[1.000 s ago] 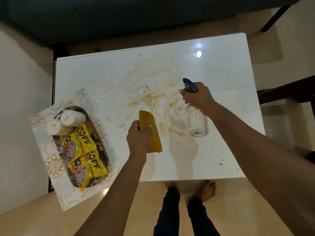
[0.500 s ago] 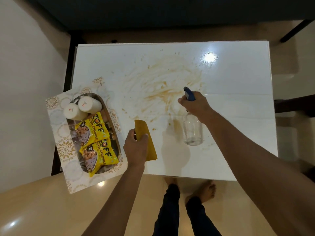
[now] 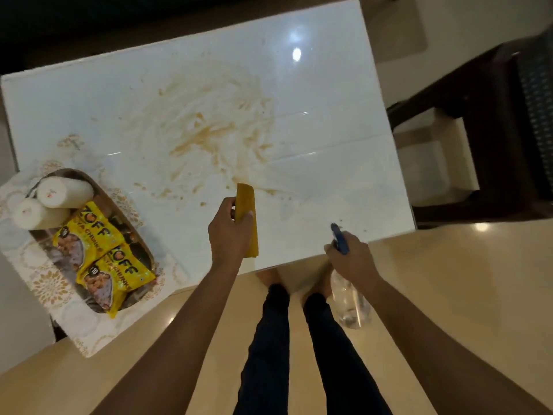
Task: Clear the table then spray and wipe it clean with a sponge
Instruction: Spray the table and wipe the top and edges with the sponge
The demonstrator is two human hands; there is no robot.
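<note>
Your left hand (image 3: 230,232) pinches the yellow sponge (image 3: 247,218) between thumb and fingers, holding it edge-up over the near part of the table (image 3: 344,121), probably so the flat face can drop straight onto the mess. Your right hand (image 3: 351,259) is wrapped round the neck of the clear spray bottle (image 3: 348,298), with the blue trigger head (image 3: 339,238) poking out above the knuckles; it hangs off the near table edge, beside your leg, which looks like a bottle parked out of the sponge's way. Just beyond the sponge, brown smears (image 3: 209,136) spread across the glossy top. Off to the left of your left hand, a tray (image 3: 140,250) with two white rolls (image 3: 54,202) and yellow snack packets (image 3: 101,259) sits on a patterned mat (image 3: 51,289) overhanging the corner, so clearing seems unfinished.
</note>
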